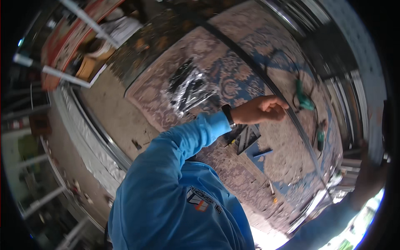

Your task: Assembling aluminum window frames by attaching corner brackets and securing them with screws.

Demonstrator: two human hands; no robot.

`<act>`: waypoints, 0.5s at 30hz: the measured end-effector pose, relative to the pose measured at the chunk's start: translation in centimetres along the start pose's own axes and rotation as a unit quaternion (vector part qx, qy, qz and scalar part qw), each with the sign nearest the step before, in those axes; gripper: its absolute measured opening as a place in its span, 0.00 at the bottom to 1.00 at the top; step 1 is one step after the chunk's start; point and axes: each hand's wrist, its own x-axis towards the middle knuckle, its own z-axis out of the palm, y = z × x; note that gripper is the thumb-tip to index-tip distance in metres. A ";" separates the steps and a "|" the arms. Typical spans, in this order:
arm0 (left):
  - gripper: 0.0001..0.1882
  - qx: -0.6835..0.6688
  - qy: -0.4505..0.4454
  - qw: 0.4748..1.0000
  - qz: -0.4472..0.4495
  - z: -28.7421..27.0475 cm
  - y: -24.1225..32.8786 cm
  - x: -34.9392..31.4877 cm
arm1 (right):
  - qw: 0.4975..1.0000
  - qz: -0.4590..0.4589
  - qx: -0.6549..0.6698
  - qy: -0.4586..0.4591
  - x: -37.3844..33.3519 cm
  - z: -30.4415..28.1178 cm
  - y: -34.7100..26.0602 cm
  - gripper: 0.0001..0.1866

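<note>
A long dark metal bar slants across the view above a patterned carpet, from the top middle down to the lower right. My left hand, in a blue sleeve with a dark watch at the wrist, has its fingers curled and their tips against the bar's edge. At the far right rim, my right hand is dark and smeared, beside a broad grey metal beam. Its fingers cannot be made out. Below my left hand lie a dark triangular bracket and a blue stick-like tool.
Clear crumpled plastic wrap lies on the carpet. A green corded power tool and a second green tool rest beyond the bar. Metal profiles stack along the right. A white-wrapped bundle lies left.
</note>
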 end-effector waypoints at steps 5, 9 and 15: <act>0.42 -0.023 0.032 0.940 0.339 4.6 10.2 -7.1 | 0.990 0.107 0.064 -0.073 -8.8 -5.7 -8.3 0.28; 0.39 -0.207 0.226 0.892 0.332 10.1 9.6 -15.5 | 0.934 -0.042 0.318 -0.154 -18.0 -8.3 -15.8 0.22; 0.28 -0.160 0.561 0.808 0.080 7.6 -1.7 -30.6 | 0.837 -0.066 0.457 -0.293 -32.3 -2.4 -27.3 0.41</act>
